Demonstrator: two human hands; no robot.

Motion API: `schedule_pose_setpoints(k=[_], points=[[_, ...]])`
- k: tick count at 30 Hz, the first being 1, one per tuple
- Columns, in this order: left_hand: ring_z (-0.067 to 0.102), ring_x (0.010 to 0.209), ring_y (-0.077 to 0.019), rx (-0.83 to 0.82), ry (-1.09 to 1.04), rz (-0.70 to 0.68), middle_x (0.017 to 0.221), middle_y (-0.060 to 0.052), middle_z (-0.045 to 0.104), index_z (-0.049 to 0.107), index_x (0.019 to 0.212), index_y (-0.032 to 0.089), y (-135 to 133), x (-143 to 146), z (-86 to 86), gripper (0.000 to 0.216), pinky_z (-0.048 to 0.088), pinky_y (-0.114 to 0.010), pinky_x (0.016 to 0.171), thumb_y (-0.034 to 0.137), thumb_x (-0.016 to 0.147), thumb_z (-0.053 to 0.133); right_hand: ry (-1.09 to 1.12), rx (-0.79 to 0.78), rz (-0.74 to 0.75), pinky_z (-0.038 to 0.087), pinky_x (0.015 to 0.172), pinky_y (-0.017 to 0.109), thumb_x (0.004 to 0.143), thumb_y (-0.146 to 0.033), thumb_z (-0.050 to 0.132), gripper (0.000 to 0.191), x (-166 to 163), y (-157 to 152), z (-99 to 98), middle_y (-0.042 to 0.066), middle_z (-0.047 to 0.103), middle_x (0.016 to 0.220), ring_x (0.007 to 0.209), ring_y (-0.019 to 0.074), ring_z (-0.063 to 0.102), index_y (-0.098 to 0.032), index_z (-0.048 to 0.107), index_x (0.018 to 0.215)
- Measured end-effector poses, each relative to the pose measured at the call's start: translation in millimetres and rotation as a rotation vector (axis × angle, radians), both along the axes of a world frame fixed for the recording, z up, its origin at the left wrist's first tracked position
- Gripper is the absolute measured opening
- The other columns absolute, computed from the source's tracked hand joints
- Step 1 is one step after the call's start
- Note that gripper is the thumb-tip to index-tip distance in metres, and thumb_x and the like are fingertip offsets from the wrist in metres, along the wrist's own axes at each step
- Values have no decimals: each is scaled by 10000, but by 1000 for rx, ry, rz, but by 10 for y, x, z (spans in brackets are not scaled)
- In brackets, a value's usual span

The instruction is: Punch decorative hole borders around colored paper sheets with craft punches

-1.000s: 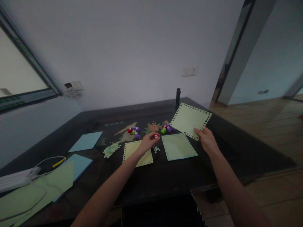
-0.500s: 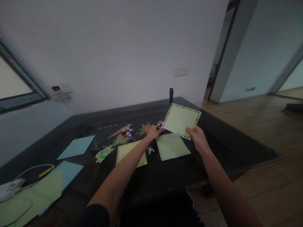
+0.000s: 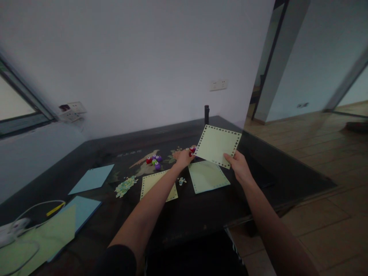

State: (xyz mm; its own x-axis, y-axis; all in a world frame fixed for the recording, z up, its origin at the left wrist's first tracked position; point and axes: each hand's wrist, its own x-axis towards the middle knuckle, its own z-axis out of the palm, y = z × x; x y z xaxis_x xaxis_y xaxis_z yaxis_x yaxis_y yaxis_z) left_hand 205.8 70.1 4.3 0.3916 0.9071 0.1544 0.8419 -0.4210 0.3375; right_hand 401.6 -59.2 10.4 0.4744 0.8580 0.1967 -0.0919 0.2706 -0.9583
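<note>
In my right hand (image 3: 239, 165) is a pale yellow-green sheet of paper (image 3: 219, 145), pinched between thumb and fingers at its lower right corner. Small punched holes run along its edges, and it is tilted above the table. My left hand (image 3: 183, 158) reaches forward with its fingers curled round a small red craft punch (image 3: 191, 153). More red and purple punches lie right beside that hand, partly hidden by the fingers and the sheet. Below the raised sheet lies a pale green sheet (image 3: 207, 177). A yellow sheet with a punched border (image 3: 155, 183) is partly covered by my left forearm.
Left of centre sit several red, purple and green punches (image 3: 154, 161). Paper bits form a large pile (image 3: 125, 186) and a small one (image 3: 181, 181). Blue sheets (image 3: 92, 179), a white cable and a yellow pen-like item (image 3: 55, 209) occupy the left. A black upright object (image 3: 206, 114) stands behind.
My left fingers have shifted slightly at the punches, and a red one now shows at the fingertips. The raised sheet stays in my right hand. The view has moved a little.
</note>
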Motion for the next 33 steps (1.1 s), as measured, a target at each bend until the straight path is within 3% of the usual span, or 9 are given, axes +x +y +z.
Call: schedule_pose_setpoints(k=[3,6,10,13,17,20,25,29,33], points=[[600,945,-243,41,-30,-23,1010,-141,653,646,988,129,-64,-40,30,275,424,-313,817,318,802,575,-21,-11,22,521,742,376,607,-326,682,399,3,5,-16,99,692,1015,884,256,651,-151,617,960],[594,926,-214,60,-236,-31,987,-118,655,651,946,138,-181,-137,71,239,433,-295,804,303,837,517,-62,-49,76,519,734,374,616,-331,684,374,3,15,-42,95,704,972,835,245,658,-149,628,937],[601,706,-161,-150,-681,-77,815,-72,671,652,883,124,-460,-298,67,391,448,-244,602,364,902,345,-145,-120,199,516,725,367,626,-323,689,340,-27,13,-69,93,711,933,775,225,659,-141,644,909],[601,673,-152,-213,-796,-116,773,-50,672,648,849,121,-696,-393,15,310,448,-231,583,378,832,476,-171,-158,313,516,715,357,640,-318,693,320,-73,-12,-69,87,716,904,755,214,660,-143,651,905],[615,690,-152,-176,-819,-73,739,-38,671,630,830,130,-881,-481,-21,171,466,-237,633,267,740,580,-182,-193,426,520,694,347,647,-320,705,322,-107,-39,-55,91,716,899,743,210,661,-146,658,915],[614,636,-140,-223,-813,-69,686,-19,666,621,872,136,-931,-512,-3,178,460,-223,599,241,735,581,-212,-185,379,510,685,328,653,-327,693,319,-81,-31,-51,90,714,884,727,196,653,-142,658,910],[622,600,-132,-232,-732,-76,678,-5,677,567,1080,151,-1019,-488,20,327,463,-221,595,213,759,561,-357,-216,251,477,616,285,630,-305,676,256,2,-5,-54,61,694,761,647,168,613,-133,654,817],[638,619,-142,-158,-581,-18,659,22,673,336,1336,191,-1110,-457,21,651,460,-232,632,193,743,603,-407,-253,200,452,566,263,602,-253,686,245,60,-9,-52,30,661,673,590,152,586,-135,643,813],[633,611,-142,-151,-438,-28,644,27,663,434,1238,199,-1151,-446,-12,514,440,-227,616,208,751,598,-473,-318,212,426,519,245,608,-182,683,304,108,-27,-35,-19,594,548,510,132,544,-123,635,902]])
